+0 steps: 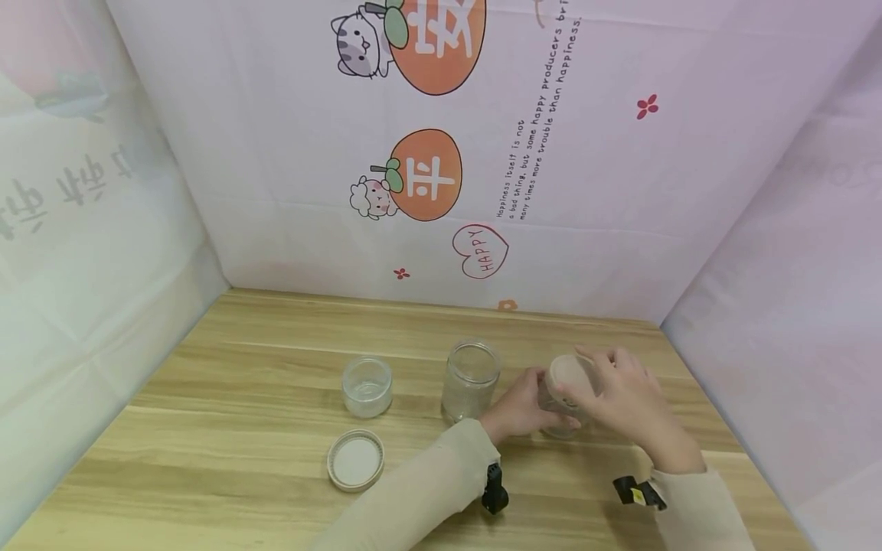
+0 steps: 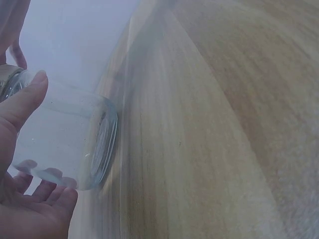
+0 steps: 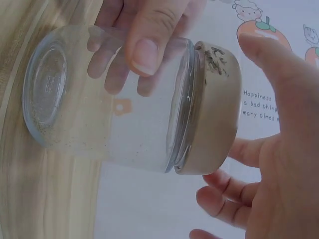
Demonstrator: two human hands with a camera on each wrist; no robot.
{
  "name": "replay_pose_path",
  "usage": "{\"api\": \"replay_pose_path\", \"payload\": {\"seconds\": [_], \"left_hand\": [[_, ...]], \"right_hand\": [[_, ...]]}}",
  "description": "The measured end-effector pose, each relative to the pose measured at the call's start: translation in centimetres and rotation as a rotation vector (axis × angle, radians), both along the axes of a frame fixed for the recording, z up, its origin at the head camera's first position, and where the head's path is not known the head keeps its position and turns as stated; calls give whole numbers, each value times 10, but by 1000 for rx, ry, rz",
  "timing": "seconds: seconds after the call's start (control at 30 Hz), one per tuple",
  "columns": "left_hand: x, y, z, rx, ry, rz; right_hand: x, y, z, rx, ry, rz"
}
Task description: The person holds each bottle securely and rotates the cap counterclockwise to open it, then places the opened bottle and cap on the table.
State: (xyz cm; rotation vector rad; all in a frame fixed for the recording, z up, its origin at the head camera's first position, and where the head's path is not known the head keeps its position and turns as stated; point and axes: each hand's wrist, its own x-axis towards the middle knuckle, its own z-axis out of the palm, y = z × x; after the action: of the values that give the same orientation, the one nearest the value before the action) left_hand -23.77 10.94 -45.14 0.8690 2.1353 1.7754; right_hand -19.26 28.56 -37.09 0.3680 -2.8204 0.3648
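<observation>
A clear glass jar (image 3: 119, 99) with a beige lid (image 3: 212, 109) on its mouth stands on the table at the right. My left hand (image 1: 524, 409) grips the jar's body, thumb on one side and fingers round the other, as the left wrist view also shows. Around the lid is my right hand (image 1: 630, 398), its fingers spread. In the right wrist view its thumb (image 3: 264, 55) stands off the lid, while some fingertips (image 3: 214, 204) lie beside or behind the lid's edge; contact is unclear.
An uncovered tall glass jar (image 1: 472, 383) stands close beside my left hand. Farther left are a small glass jar (image 1: 367, 386) and a loose round lid (image 1: 355, 461) lying on the wooden table (image 1: 227, 428). Printed cloth walls (image 1: 572, 252) border the table's back and sides.
</observation>
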Motion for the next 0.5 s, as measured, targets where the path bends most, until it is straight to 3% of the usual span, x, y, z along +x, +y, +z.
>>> {"api": "replay_pose_path", "payload": {"seconds": [0.2,0.5], "left_hand": [[-2,1,0,23,31,-16],[1,-1,2,-38,4,24]], "right_hand": [[3,-1,0,26,-22,-20],[1,4,-4,-37,-9,36]]}}
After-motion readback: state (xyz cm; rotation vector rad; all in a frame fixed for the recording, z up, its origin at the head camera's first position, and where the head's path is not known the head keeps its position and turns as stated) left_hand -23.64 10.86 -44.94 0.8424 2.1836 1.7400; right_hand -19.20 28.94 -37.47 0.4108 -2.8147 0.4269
